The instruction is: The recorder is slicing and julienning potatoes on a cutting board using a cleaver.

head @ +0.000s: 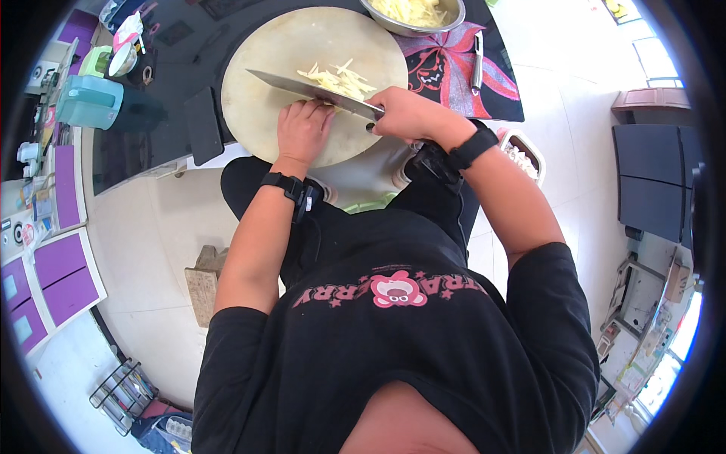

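My right hand (pixel 405 113) grips the handle of a kitchen cleaver (pixel 306 88), whose blade points to the left across a round cutting board (pixel 255 119). Beyond the blade lies a small pile of pale yellow cut strips (pixel 346 82), perhaps potato. My left hand (pixel 304 127) rests on the board with curled fingertips against the near side of the blade. A bit of pale food shows by those fingertips, mostly hidden, so whether the hand grips it is unclear. A metal bowl (pixel 397 25) holding more pale strips stands past the board at the upper right.
A peeler or small knife (pixel 478 65) lies on the patterned right part of the dark table (pixel 170 62). A black slab (pixel 204 127) lies left of the board. Further left stands a teal pitcher (pixel 93 102). A bin (pixel 524 153) with white contents is beside my right forearm.
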`<state>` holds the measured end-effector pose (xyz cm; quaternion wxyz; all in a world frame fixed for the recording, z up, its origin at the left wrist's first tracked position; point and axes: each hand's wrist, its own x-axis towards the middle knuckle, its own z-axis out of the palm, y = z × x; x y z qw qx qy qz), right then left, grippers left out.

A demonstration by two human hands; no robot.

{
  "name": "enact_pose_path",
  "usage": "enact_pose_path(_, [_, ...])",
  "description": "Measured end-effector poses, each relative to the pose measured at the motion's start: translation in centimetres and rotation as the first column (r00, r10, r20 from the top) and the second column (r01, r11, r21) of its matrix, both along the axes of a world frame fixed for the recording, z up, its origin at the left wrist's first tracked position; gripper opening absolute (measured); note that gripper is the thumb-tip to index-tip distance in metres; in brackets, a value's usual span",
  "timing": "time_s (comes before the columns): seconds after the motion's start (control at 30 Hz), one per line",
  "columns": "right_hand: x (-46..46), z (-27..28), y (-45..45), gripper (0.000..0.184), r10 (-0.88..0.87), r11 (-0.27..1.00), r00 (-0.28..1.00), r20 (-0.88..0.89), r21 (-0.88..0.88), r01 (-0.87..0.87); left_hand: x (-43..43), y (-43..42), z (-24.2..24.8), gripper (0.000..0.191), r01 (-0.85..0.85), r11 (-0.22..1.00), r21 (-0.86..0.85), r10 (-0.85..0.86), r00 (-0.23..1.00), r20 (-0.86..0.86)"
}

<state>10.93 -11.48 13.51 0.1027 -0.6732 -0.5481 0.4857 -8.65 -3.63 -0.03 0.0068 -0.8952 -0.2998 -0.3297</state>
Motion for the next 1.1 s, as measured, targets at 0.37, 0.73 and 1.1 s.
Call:
enact_pose_path(0.37, [-1.5, -0.1, 0.8, 0.048, 0.033, 0.995, 0.999, 0.002, 0.099, -0.033, -0.1, 0.0, -0.4, 0.012, -0.009, 1.000, 0.008, 0.009, 1.000, 0.029])
enact_pose_path(0.73, [-1.9, -1.5, 1.4, 0.051, 0.035, 0.991, 0.999, 0.025, 0.129, -0.038, -0.1, 0.0, -0.4, 0.011, -0.028, 0.999, -0.041, 0.028, 1.000, 0.009])
enact_pose_path(1.1, [-2.5, -3.2, 1.8, 0.052, 0.079, 0.964, 0.994, 0.073, 0.250, -0.095, -0.1, 0.0, 0.1, 0.011, -0.025, 1.000, -0.007, 0.025, 1.000, 0.014])
